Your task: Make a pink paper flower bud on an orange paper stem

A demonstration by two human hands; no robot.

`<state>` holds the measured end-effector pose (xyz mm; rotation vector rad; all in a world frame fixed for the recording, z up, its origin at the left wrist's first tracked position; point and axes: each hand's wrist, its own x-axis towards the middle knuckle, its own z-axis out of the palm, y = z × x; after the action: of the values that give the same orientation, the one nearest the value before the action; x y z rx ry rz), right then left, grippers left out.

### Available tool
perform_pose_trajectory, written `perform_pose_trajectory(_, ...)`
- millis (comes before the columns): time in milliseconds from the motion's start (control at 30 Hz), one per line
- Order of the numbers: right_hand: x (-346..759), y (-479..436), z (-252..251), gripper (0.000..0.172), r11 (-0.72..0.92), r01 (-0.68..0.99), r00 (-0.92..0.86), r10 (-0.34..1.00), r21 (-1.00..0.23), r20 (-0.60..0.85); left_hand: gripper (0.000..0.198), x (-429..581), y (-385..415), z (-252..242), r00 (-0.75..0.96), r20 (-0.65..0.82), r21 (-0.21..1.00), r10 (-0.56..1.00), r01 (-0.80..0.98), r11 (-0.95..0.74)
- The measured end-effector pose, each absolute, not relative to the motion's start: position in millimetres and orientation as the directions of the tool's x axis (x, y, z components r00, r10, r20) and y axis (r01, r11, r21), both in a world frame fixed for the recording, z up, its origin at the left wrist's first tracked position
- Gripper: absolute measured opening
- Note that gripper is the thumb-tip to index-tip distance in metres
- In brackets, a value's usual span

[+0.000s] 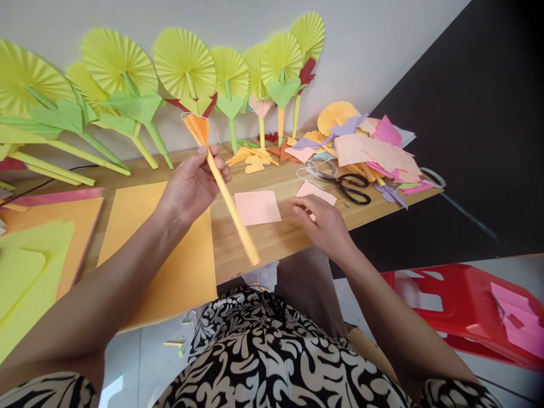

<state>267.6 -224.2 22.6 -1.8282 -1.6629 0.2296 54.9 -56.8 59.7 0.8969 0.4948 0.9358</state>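
Over the table, my left hand is closed around a rolled orange paper tube, just below its top. Gathered pleated orange paper sits at the tube's upper end, with a loop of white string around it. The tube slants, its lower end hanging near the table's front edge. My right hand hovers with fingers loosely stretched and nothing visibly held. Beside its fingertips lies a pink paper square; a second pink piece is partly hidden behind the hand.
Black-handled scissors, tape and a heap of paper scraps lie at the right. Several yellow pleated paper fans on stems lean against the wall. Orange sheets and yellow-green sheets cover the left. A red stool stands at lower right.
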Motion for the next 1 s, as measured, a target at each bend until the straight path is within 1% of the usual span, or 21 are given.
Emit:
perform_pose_trajectory(33, 270.1, -212.1, 22.9, 0.026, 0.013, 0.867, 0.140, 0.953, -0.499, 0.269, 0.020, 53.2, -58.4, 60.0, 0.533, -0.012, 0.832, 0.846, -0.464, 0.304)
perform_pose_trajectory(133, 274.5, -172.2, 23.6, 0.027, 0.018, 0.952, 0.029, 0.989, -0.305, 0.148, 0.019, 44.0, -61.8, 58.5, 0.545, -0.068, 0.850, 0.835, -0.407, 0.335)
perform_pose_trajectory(200, 277.9, -146.0, 23.4, 0.026, 0.018, 0.971, -0.003, 0.998, -0.240, 0.063, 0.019, 36.5, -64.0, 57.0, 0.543, -0.106, 0.869, 0.833, -0.357, 0.343)
perform_pose_trajectory(233, 280.1, -134.4, 22.9, 0.023, 0.014, 0.971, -0.013, 1.000, -0.238, 0.006, 0.019, 32.9, -65.4, 56.5, 0.542, -0.126, 0.878, 0.831, -0.330, 0.348)
perform_pose_trajectory(333, 286.6, -109.6, 19.9, 0.024, -0.004, 0.954, -0.039, 0.990, -0.300, -0.137, 0.018, 24.5, -70.6, 57.4, 0.542, -0.175, 0.901, 0.822, -0.249, 0.356)
perform_pose_trajectory(433, 289.7, -103.8, 17.5, 0.016, 0.012, 0.944, -0.077, 0.979, -0.329, -0.187, 0.019, 20.1, -75.8, 61.8, 0.538, -0.183, 0.935, 0.823, -0.163, 0.315)
perform_pose_trajectory(500, 289.6, -108.0, 16.6, 0.010, 0.047, 0.937, -0.115, 0.977, -0.345, -0.181, 0.021, 18.5, -78.0, 65.3, 0.553, -0.150, 0.965, 0.820, -0.097, 0.242)
perform_pose_trajectory(567, 289.0, -114.5, 15.5, 0.008, 0.063, 0.912, -0.131, 0.981, -0.405, -0.144, 0.024, 17.5, -79.6, 68.4, 0.589, -0.092, 0.992, 0.803, -0.019, 0.127)
perform_pose_trajectory(667, 288.3, -121.9, 12.9, 0.008, 0.063, 0.803, -0.156, 0.982, -0.593, -0.107, 0.026, 17.2, -83.3, 73.0, 0.657, -0.013, 0.988, 0.754, 0.122, -0.089)
perform_pose_trajectory(733, 288.1, -124.4, 11.5, 0.011, 0.077, 0.723, -0.206, 0.972, -0.687, -0.109, 0.025, 18.4, -87.2, 75.8, 0.715, -0.010, 0.950, 0.699, 0.226, -0.217)
perform_pose_trajectory(767, 288.2, -125.7, 11.2, 0.012, 0.088, 0.713, -0.218, 0.971, -0.696, -0.101, 0.026, 19.4, -89.3, 76.6, 0.746, -0.020, 0.922, 0.666, 0.271, -0.276)
perform_pose_trajectory(800, 288.6, -127.5, 11.1, 0.014, 0.102, 0.728, -0.215, 0.973, -0.678, -0.084, 0.027, 20.4, -91.2, 76.8, 0.774, -0.027, 0.891, 0.632, 0.306, -0.336)
perform_pose_trajectory(867, 290.8, -134.1, 11.4, 0.017, 0.126, 0.800, -0.173, 0.985, -0.586, -0.024, 0.035, 22.3, -93.9, 74.6, 0.819, -0.030, 0.810, 0.573, 0.356, -0.465)
perform_pose_trajectory(933, 294.8, -145.8, 12.4, 0.023, 0.108, 0.862, -0.086, 0.994, -0.496, 0.067, 0.043, 23.1, -94.7, 68.9, 0.833, -0.029, 0.703, 0.552, 0.410, -0.581)
perform_pose_trajectory(1000, 298.7, -161.1, 15.3, 0.029, 0.049, 0.874, 0.046, 0.982, -0.483, 0.185, 0.045, 23.3, -94.4, 60.9, 0.823, -0.039, 0.586, 0.567, 0.478, -0.654)
